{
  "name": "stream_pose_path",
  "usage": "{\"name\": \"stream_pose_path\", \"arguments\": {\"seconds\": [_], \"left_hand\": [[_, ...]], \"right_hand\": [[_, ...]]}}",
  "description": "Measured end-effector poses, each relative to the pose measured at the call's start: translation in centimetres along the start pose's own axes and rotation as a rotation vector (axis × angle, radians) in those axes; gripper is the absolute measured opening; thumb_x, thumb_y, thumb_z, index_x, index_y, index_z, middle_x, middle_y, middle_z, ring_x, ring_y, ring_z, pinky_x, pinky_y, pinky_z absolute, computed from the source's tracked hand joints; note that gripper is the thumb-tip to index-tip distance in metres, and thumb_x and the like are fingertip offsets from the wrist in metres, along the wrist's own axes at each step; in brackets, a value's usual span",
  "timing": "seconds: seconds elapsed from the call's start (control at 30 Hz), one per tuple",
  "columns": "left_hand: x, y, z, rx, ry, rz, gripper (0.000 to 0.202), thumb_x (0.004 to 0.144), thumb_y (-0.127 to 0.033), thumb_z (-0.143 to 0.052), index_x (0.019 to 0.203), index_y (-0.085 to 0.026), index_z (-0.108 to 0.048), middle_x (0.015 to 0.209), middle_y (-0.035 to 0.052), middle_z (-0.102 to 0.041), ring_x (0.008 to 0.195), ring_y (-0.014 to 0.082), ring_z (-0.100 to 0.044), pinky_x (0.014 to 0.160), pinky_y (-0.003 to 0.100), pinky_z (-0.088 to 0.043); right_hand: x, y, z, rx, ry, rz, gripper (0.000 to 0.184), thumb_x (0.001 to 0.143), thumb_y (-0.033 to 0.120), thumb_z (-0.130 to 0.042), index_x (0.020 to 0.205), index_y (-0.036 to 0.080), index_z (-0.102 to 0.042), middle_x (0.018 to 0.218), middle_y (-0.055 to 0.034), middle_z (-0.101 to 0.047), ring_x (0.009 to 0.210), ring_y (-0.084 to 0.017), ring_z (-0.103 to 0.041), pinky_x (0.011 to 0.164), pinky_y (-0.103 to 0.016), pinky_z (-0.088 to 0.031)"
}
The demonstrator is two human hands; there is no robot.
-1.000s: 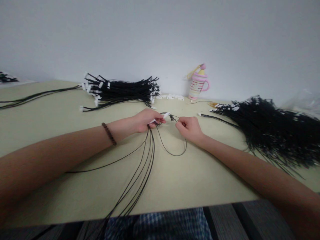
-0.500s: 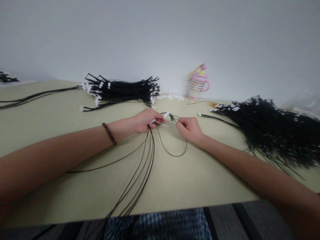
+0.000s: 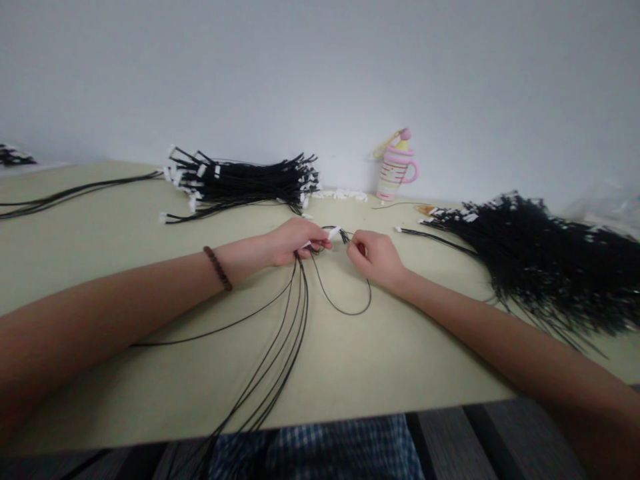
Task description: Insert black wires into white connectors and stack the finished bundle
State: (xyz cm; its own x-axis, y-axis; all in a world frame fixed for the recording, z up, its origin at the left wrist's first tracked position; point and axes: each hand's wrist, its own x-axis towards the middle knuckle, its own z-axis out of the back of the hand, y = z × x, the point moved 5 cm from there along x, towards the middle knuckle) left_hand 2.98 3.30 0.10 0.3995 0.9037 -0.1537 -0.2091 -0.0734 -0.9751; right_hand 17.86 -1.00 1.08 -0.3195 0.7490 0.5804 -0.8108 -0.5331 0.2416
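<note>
Left hand (image 3: pixel 299 241) grip: closed on white connector (image 3: pixel 334 233), over mid-counter (image 3: pixel 380 360), black wires (image 3: pixel 307 293) trailing below. Right hand (image 3: pixel 376 257) grip: pinched, apparently on looped wire (image 3: pixel 350 314). Best practice: steady the connector, pinch near wire tip, leave slack.

This looks like a small cable-assembly workshop. A pale desk (image 3: pixel 380 373) stands against a plain wall (image 3: pixel 320 80), and on it, left of a pink-handled cup (image 3: pixel 393 175), lies a thick bundle of black cables (image 3: pixel 245 183) tipped with white connectors (image 3: pixel 193 201); right of the cup spreads a bigger heap (image 3: pixel 560 260). Loose white connector housings (image 3: pixel 343 195) lie just left of the cup, and thin black wires (image 3: pixel 307 307) trail in front of it, to the left.
</note>
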Motion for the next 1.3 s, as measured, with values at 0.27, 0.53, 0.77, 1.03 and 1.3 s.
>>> {"name": "stream_pose_path", "arguments": {"seconds": [0.27, 0.53, 0.77, 1.03, 1.3], "left_hand": [[0.1, 0.7, -0.6, 0.154, 0.184, -0.13, 0.009, 0.069, -0.019, -0.061, 0.068, -0.011, -0.063, 0.062, 0.0015, -0.053, 0.046, 0.0038, -0.035, 0.038, 0.016, -0.017], [0.2, 0.7, -0.7, 0.141, 0.239, -0.129, 0.01, 0.068, -0.021, -0.061, 0.068, -0.011, -0.063, 0.055, -0.0032, -0.043, 0.043, 0.0027, -0.031, 0.037, 0.016, -0.016], [-0.1, 0.6, -0.7, 0.15, 0.215, -0.13, 0.008, 0.068, -0.019, -0.061, 0.065, -0.011, -0.063, 0.052, -0.0031, -0.044, 0.042, 0.003, -0.032, 0.037, 0.016, -0.017], [0.2, -0.1, 0.6, -0.165, -0.107, -0.161, 0.008, 0.07, -0.012, -0.06, 0.062, -0.009, -0.059, 0.062, 0.0041, -0.056, 0.044, 0.0031, -0.038, 0.033, 0.015, -0.017], [-0.8, -4.1, 1.9, -0.427, -0.017, -0.221, 0.01, 0.074, -0.008, -0.052, 0.065, -0.009, -0.054, 0.072, 0.0048, -0.059, 0.04, -0.0014, -0.028, 0.03, 0.011, -0.013]], "right_hand": [[-0.4, 1.0, 0.1, 0.064, -0.104, 0.289, 0.016, 0.08, 0.017, -0.045, 0.065, 0.016, -0.051, 0.1, -0.013, -0.057, 0.094, -0.019, -0.054, 0.082, -0.032, -0.045], [-0.4, 1.3, 0.0, 0.076, -0.105, 0.373, 0.015, 0.082, 0.014, -0.043, 0.07, 0.017, -0.052, 0.095, -0.0122, -0.061, 0.09, -0.019, -0.056, 0.081, -0.033, -0.048], [-0.4, 1.5, -0.1, 0.086, -0.091, 0.373, 0.015, 0.082, 0.013, -0.044, 0.073, 0.015, -0.056, 0.092, -0.0123, -0.06, 0.088, -0.019, -0.056, 0.08, -0.033, -0.047], [0.7, -1.7, -0.3, 0.323, -0.137, 0.001, 0.02, 0.078, 0.031, -0.06, 0.079, 0.014, -0.07, 0.075, -0.0055, -0.053, 0.07, -0.015, -0.048, 0.062, -0.029, -0.041], [0.9, -3.2, -1.7, 0.952, 0.53, -0.292, 0.018, 0.073, 0.027, -0.064, 0.084, 0.013, -0.065, 0.049, 0.007, -0.045, 0.043, -0.003, -0.032, 0.041, -0.018, -0.02]]}}
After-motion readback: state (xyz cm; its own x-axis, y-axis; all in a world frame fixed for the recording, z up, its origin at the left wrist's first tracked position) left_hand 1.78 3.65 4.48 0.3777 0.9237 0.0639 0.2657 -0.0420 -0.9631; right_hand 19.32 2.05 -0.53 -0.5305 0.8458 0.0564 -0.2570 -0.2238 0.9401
